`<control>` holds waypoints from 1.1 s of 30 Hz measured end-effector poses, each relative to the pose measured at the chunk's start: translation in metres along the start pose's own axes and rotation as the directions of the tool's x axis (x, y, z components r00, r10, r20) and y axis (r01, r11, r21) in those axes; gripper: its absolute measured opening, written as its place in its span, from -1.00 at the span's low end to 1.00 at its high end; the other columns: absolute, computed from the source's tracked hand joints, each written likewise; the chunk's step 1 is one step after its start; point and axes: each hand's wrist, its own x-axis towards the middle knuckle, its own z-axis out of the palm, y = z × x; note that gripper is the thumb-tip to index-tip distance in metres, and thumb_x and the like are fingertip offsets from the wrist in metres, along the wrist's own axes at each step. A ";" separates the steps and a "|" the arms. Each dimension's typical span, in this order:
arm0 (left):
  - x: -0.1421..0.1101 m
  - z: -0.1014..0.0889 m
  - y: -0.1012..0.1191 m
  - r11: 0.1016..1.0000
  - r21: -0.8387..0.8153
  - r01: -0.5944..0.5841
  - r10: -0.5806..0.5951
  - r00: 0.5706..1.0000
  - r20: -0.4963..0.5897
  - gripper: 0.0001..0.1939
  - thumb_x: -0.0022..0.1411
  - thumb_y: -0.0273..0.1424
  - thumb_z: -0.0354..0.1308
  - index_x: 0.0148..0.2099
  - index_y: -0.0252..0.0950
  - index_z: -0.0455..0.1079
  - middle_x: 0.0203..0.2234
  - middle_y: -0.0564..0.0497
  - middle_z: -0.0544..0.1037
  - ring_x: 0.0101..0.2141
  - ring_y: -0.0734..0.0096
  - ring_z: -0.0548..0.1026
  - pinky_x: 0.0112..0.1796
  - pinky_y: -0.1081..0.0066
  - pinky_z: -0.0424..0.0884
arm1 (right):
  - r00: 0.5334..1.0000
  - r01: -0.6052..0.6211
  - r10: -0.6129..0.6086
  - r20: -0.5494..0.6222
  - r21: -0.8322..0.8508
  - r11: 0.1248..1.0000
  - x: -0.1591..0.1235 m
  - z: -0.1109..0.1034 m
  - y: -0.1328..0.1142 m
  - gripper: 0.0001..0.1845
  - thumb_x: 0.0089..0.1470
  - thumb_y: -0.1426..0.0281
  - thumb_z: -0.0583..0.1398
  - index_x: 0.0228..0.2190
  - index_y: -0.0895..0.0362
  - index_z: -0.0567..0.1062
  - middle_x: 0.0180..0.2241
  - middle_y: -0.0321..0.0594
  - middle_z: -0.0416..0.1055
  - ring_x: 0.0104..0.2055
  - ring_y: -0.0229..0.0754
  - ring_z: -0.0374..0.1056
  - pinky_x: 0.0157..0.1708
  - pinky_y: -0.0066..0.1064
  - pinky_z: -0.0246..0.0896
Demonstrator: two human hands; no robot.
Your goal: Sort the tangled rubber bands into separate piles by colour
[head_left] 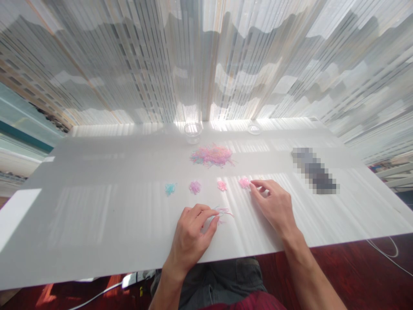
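My left hand [195, 232] rests low over the white table, thumb and index fingertips slightly apart beside a few loose thin pastel bands [225, 211], which look like small rubber bands. My right hand [273, 202] has its thumb and index finger pinched at the edge of a light pink pile of bands [244, 183]; whatever sits between the tips is too small to make out. Left of that pile, in a row, lie a coral-pink pile [222, 185], a purple pile [195, 187] and a turquoise pile [170, 188]. Behind the row spreads a larger mixed-colour heap [212, 155].
At the back of the table [129, 163] stand a clear round container [192, 131] and a shallow clear lid or dish [254, 129]. A blurred-out dark object [316, 171] lies on the right. Sheer curtains [206, 60] hang along the far edge. White cables [97, 297] run below the table.
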 end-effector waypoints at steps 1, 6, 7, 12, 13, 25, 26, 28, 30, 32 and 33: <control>0.000 0.000 0.000 1.000 0.002 0.001 -0.001 1.000 -0.002 -0.88 0.44 -0.44 0.17 -0.09 -0.22 0.54 -0.28 -0.01 0.61 -0.40 0.37 0.47 -0.27 0.30 0.41 | 1.000 -0.007 0.007 -0.016 -0.001 1.000 -0.001 -0.002 0.000 -0.66 0.32 0.17 0.16 -0.32 0.11 0.62 -0.37 -0.15 0.58 -0.42 -0.12 0.44 -0.35 -0.26 0.34; 0.000 0.002 0.000 1.000 -0.003 -0.013 0.013 1.000 -0.016 -0.89 0.43 -0.46 0.17 -0.11 -0.23 0.53 -0.29 -0.01 0.61 -0.36 0.35 0.52 -0.28 0.31 0.40 | 0.998 0.002 -0.002 -0.056 0.009 1.000 0.008 -0.026 -0.007 -0.72 0.30 0.21 0.18 -0.30 0.09 0.62 -0.39 -0.19 0.57 -0.45 -0.16 0.42 -0.44 -0.31 0.31; 0.000 0.002 0.000 1.000 -0.004 -0.012 0.012 1.000 -0.017 -0.89 0.43 -0.46 0.17 -0.12 -0.23 0.53 -0.29 -0.01 0.61 -0.35 0.35 0.52 -0.28 0.31 0.40 | 0.998 0.039 -0.038 -0.040 0.018 0.999 0.011 -0.031 -0.009 -0.74 0.30 0.22 0.19 -0.30 0.08 0.62 -0.39 -0.20 0.56 -0.44 -0.17 0.42 -0.45 -0.32 0.31; 0.002 0.000 0.000 1.000 -0.006 0.013 -0.013 1.000 -0.009 -0.86 0.46 -0.47 0.12 -0.10 -0.23 0.51 -0.29 -0.01 0.62 -0.35 0.35 0.53 -0.27 0.30 0.40 | 0.837 0.399 -0.463 0.293 0.253 0.881 0.025 -0.034 -0.021 -0.81 0.34 0.35 0.17 -0.24 0.10 0.59 -0.35 -0.20 0.54 -0.37 -0.21 0.44 -0.39 -0.38 0.33; 0.002 0.000 0.000 1.000 -0.002 0.020 -0.020 1.000 -0.005 -0.86 0.46 -0.48 0.11 -0.09 -0.23 0.51 -0.29 -0.01 0.63 -0.35 0.35 0.53 -0.27 0.30 0.40 | 0.759 0.460 -0.549 0.351 0.309 0.833 0.026 -0.030 -0.022 -0.83 0.34 0.38 0.17 -0.23 0.10 0.59 -0.36 -0.21 0.53 -0.37 -0.21 0.45 -0.36 -0.38 0.34; 0.008 -0.013 0.005 0.993 0.075 0.088 -0.096 0.988 0.118 -0.73 0.41 -0.57 0.08 0.04 -0.17 0.46 -0.19 -0.01 0.62 -0.28 0.32 0.53 -0.20 0.28 0.43 | 0.468 0.670 -0.790 0.397 0.424 0.610 0.034 0.025 -0.017 -0.76 0.29 0.54 0.06 -0.35 0.15 0.48 -0.47 -0.25 0.40 -0.45 -0.22 0.28 -0.45 -0.39 0.13; 0.009 -0.016 0.005 0.993 0.087 0.075 -0.086 0.988 0.131 -0.72 0.40 -0.57 0.08 0.04 -0.18 0.46 -0.18 -0.02 0.61 -0.25 0.30 0.54 -0.20 0.28 0.43 | 0.469 0.665 -0.788 0.400 0.428 0.613 0.032 0.025 -0.017 -0.76 0.29 0.55 0.05 -0.36 0.15 0.47 -0.47 -0.24 0.39 -0.44 -0.22 0.27 -0.45 -0.39 0.12; 0.008 -0.020 0.005 0.991 0.114 0.063 -0.079 0.987 0.142 -0.73 0.38 -0.57 0.09 0.04 -0.19 0.45 -0.20 -0.02 0.60 -0.22 0.27 0.54 -0.20 0.27 0.42 | 0.474 0.630 -0.773 0.421 0.452 0.632 0.028 0.023 -0.015 -0.77 0.28 0.54 0.06 -0.36 0.15 0.47 -0.46 -0.24 0.39 -0.43 -0.23 0.26 -0.44 -0.40 0.10; 0.005 -0.021 0.005 0.986 0.148 0.083 -0.105 0.984 0.147 -0.78 0.37 -0.55 0.13 0.01 -0.21 0.44 -0.23 -0.01 0.59 -0.24 0.27 0.53 -0.20 0.26 0.40 | 0.487 0.567 -0.749 0.450 0.489 0.663 0.025 0.019 -0.012 -0.79 0.29 0.52 0.07 -0.33 0.16 0.50 -0.44 -0.22 0.40 -0.42 -0.23 0.26 -0.44 -0.40 0.10; 0.001 -0.020 0.005 0.979 0.176 0.106 -0.134 0.979 0.153 -0.85 0.37 -0.50 0.18 -0.04 -0.22 0.44 -0.25 0.01 0.59 -0.27 0.27 0.52 -0.22 0.27 0.39 | 0.499 0.499 -0.720 0.482 0.520 0.693 0.024 0.015 -0.009 -0.79 0.30 0.49 0.07 -0.28 0.17 0.52 -0.42 -0.20 0.41 -0.40 -0.23 0.26 -0.42 -0.40 0.10; 0.000 -0.018 0.005 0.976 0.187 0.113 -0.142 0.979 0.150 -0.88 0.38 -0.49 0.19 -0.06 -0.22 0.44 -0.26 0.01 0.59 -0.28 0.27 0.52 -0.22 0.27 0.38 | 0.499 0.472 -0.710 0.497 0.531 0.704 0.024 0.014 -0.008 -0.78 0.30 0.48 0.07 -0.26 0.18 0.53 -0.41 -0.20 0.42 -0.40 -0.23 0.27 -0.41 -0.40 0.10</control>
